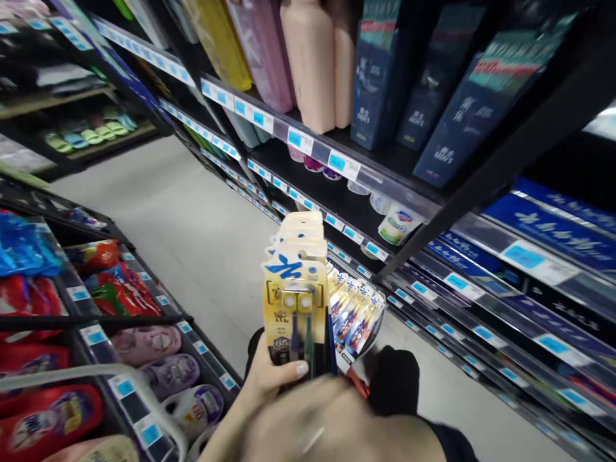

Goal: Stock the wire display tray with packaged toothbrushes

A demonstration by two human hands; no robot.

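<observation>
My left hand (pixel 267 382) is closed around a stack of toothbrush packs (pixel 294 289), its thumb lying across the lower front. The front pack has a yellow card with blue lettering and two toothbrushes behind clear plastic; several more cards show behind it. My right hand (pixel 327 420) crosses in front of the bottom of the stack, smeared by motion. Its fingers cannot be made out, nor whether it grips the packs. Lower down, to the right of the stack, more toothbrush packs (pixel 353 311) stand in rows in a container with a rounded rim (pixel 381 327).
Shelves with blue price tags (pixel 250 115) run along the right, holding large bottles (pixel 308 64), dark blue boxes (pixel 378 77) and a white-and-green tub (pixel 398 223). On the left are racks of detergent bottles (pixel 171 369) and a white curved bar (pixel 115 371). Pale floor (pixel 187 212) lies between.
</observation>
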